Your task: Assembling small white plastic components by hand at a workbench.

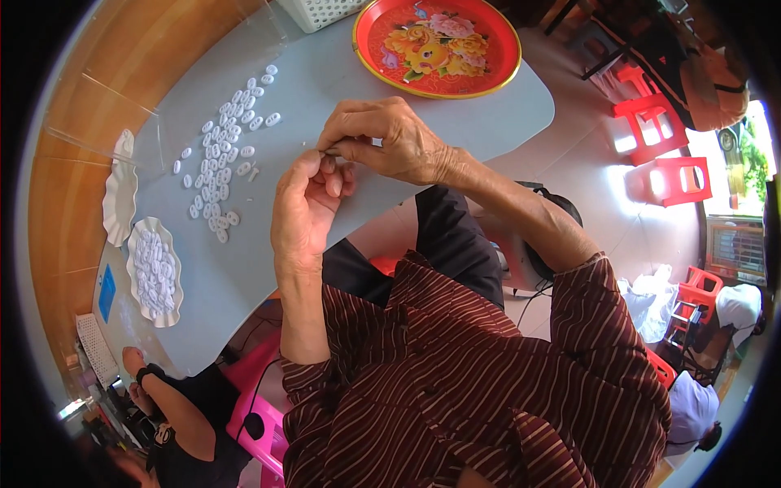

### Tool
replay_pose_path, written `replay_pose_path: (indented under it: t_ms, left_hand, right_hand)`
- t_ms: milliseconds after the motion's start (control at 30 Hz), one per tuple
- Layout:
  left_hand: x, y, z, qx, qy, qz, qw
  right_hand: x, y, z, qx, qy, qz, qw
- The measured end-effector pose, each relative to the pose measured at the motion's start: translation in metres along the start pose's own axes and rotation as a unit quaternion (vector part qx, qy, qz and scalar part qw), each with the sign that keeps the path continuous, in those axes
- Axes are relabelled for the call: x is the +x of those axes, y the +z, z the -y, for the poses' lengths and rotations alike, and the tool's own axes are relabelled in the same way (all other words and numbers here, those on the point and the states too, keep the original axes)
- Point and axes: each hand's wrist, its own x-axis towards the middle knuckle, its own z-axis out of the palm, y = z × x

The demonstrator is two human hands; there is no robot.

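My left hand and my right hand meet above the near part of the grey-blue table. Thumb and fingers of each are pinched together, tip against tip. Whatever lies between the fingertips is too small and too covered to make out. To the left of them, small white oval pieces with dark marks lie loosely spread on the tabletop. A few tiny white bits rest beside these pieces. Farther left, a white wavy-edged dish is heaped with more white pieces.
A round red tray with a flower pattern stands at the far edge, beside a white perforated basket. Another wavy white dish is by the wood wall. A person's arm is at lower left; red stools stand right.
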Motion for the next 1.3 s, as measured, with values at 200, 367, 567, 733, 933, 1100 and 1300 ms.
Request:
replay_pose_path:
  t_ms: [200, 367, 567, 733, 933, 1100, 1300]
  left_hand:
    - [0.004, 0.015, 0.016, 0.120, 0.073, -0.039, 0.989]
    - [-0.002, 0.028, 0.015, 0.249, 0.131, -0.087, 0.956]
    - [-0.002, 0.020, 0.011, 0.514, 0.204, -0.079, 0.829]
    - [0.001, 0.019, -0.002, 0.488, 0.174, -0.034, 0.855]
    - [-0.004, 0.022, 0.003, 0.434, 0.154, -0.040, 0.887]
    - [-0.002, 0.010, 0.012, 0.380, 0.148, -0.058, 0.911]
    - [-0.005, 0.021, 0.012, 0.454, 0.175, -0.044, 0.872]
  right_hand:
    - [-0.018, -0.002, -0.006, 0.205, 0.195, -0.062, 0.957]
    - [-0.019, -0.001, -0.006, 0.184, 0.194, -0.050, 0.962]
    - [-0.023, -0.005, -0.008, 0.110, 0.160, -0.055, 0.979]
    - [-0.023, -0.008, -0.005, 0.080, 0.153, -0.035, 0.984]
    - [0.000, -0.044, 0.002, -0.061, 0.086, -0.106, 0.989]
    - [0.007, -0.122, -0.048, -0.301, 0.067, -0.152, 0.939]
    - [0.001, -0.160, -0.038, -0.343, 0.229, 0.133, 0.901]
